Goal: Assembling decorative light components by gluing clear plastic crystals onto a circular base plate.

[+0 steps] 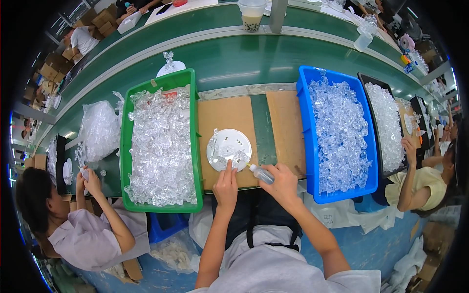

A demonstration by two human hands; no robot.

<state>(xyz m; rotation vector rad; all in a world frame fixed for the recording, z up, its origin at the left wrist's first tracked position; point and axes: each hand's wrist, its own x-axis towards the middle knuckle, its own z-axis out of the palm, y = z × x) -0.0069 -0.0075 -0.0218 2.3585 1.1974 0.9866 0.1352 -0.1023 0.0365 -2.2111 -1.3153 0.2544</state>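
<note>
A round white plastic disc (229, 146) lies on a cardboard sheet (222, 119), with a few clear plastic pieces standing on its left and front parts. My left hand (225, 185) rests at the disc's near edge, one finger pressing a clear piece down on it. My right hand (283, 184) grips a small clear squeeze bottle (261, 173), its yellowish nozzle pointing left at the disc's rim.
A green bin (159, 80) of clear plastic pieces stands to the left, a blue bin (312, 195) of similar pieces to the right, a black tray (364, 78) beyond it. People work on both sides. A green conveyor (234, 58) runs behind, with a drink cup (251, 14) on it.
</note>
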